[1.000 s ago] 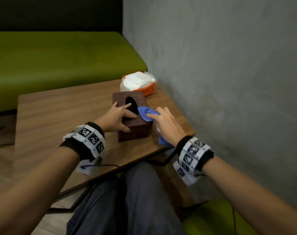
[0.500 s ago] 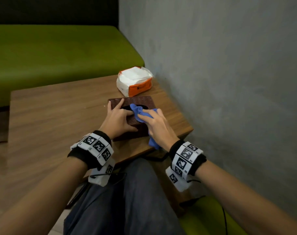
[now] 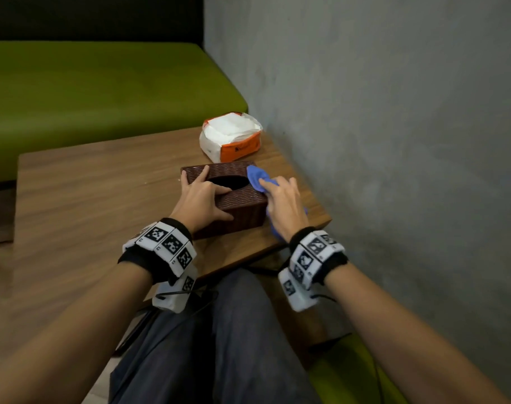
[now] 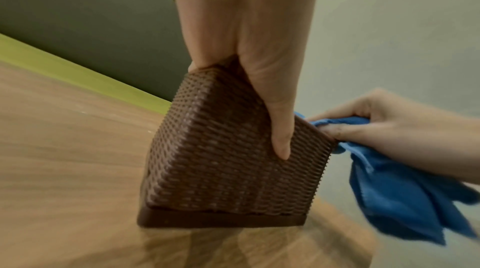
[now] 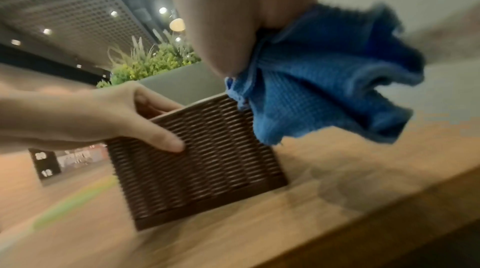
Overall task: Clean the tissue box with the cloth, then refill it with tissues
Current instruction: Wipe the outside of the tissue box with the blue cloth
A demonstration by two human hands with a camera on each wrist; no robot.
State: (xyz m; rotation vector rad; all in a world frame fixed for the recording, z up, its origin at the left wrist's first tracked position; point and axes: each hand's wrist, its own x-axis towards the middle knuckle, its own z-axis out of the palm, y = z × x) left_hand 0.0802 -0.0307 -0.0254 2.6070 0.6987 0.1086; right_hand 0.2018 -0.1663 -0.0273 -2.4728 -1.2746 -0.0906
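Left hand (image 3: 200, 199) clamped over woven tissue box (image 3: 242, 209) at table's (image 3: 88, 199) near right corner, thumb on front face. Right hand (image 3: 283, 202) pinching blue cloth (image 3: 255, 177), now shifted from box centre to top's far right corner. Top nearly wiped; tissue pack (image 3: 231, 135) behind box, refill not started.

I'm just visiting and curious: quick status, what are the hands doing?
Left hand grips tissue box, steadying it. Right hand wipes box top with blue cloth. Tissue pack waits behind; nothing in the way.
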